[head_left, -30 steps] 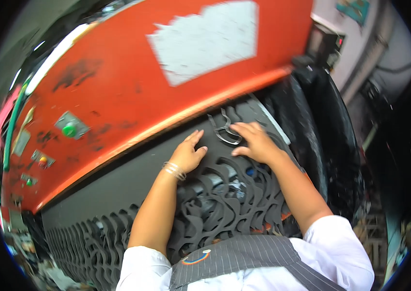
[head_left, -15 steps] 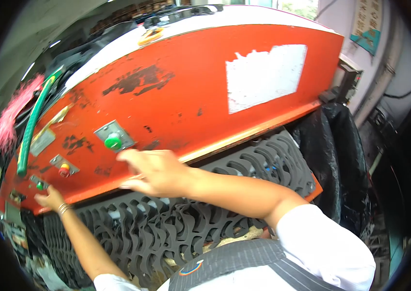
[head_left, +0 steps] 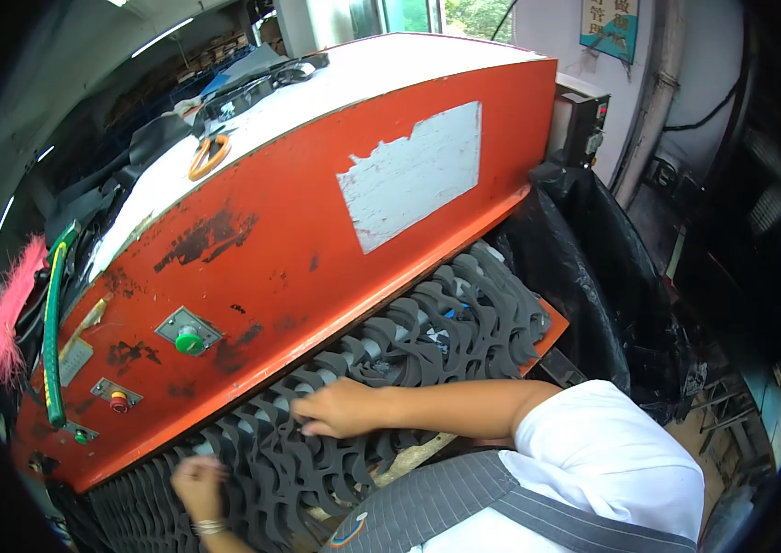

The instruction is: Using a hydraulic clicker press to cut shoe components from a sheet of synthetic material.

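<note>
A sheet of dark grey foam (head_left: 409, 318), cut into many curved crescent-like pieces, lies beneath the front edge of an orange machine (head_left: 266, 244). Over its middle is my right hand (head_left: 340, 408), fingers curled together at the strips; whatever they hold is hidden. My left hand (head_left: 201, 487), with bands on the wrist, is over the left part of the sheet. Its fingers look bent but are blurred, so their grip is unclear. Up on the machine's face sit a large green push button (head_left: 189, 342) and a red knob (head_left: 119, 402), both away from my hands.
A smaller green button (head_left: 82, 437) is low on the machine's left. A green tube (head_left: 54, 341) hangs beside a pink fluffy duster (head_left: 12, 309). Orange-handled scissors (head_left: 210, 158) lie on the white top. Black plastic bags (head_left: 584, 276) hang at the sheet's right end.
Both hands have come down from near the machine's buttons to the grey foam sheet. My left hand has also moved right. The view has shifted, showing more of the white top.
</note>
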The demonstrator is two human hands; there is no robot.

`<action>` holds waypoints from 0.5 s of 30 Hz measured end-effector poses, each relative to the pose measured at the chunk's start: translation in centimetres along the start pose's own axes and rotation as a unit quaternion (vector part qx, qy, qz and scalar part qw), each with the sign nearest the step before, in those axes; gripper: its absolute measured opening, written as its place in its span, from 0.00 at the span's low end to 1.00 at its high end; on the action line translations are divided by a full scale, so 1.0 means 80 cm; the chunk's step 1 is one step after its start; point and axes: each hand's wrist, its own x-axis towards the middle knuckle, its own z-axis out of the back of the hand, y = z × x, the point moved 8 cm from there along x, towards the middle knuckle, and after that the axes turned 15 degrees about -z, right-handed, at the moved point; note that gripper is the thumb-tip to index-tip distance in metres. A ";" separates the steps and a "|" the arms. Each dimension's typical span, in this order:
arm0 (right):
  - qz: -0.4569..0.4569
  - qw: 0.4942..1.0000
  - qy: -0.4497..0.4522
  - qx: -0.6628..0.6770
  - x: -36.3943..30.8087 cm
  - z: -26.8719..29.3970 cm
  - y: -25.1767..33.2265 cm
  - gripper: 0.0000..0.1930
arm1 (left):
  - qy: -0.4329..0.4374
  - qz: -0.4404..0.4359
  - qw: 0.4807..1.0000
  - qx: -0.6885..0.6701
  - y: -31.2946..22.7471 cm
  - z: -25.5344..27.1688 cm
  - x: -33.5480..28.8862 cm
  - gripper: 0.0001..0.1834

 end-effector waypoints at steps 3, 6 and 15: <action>-0.073 0.995 0.069 0.014 -0.074 -0.019 -0.039 0.13 | 0.145 0.020 0.987 -0.073 -0.054 -0.152 -0.080 0.03; -0.083 0.995 0.049 -0.002 -0.139 -0.021 -0.064 0.18 | 0.334 -0.235 0.913 -0.009 -0.135 -0.271 -0.118 0.15; -0.137 0.976 -0.036 -0.166 -0.220 -0.023 -0.076 0.29 | 0.400 -0.273 0.819 0.307 -0.142 -0.357 -0.151 0.25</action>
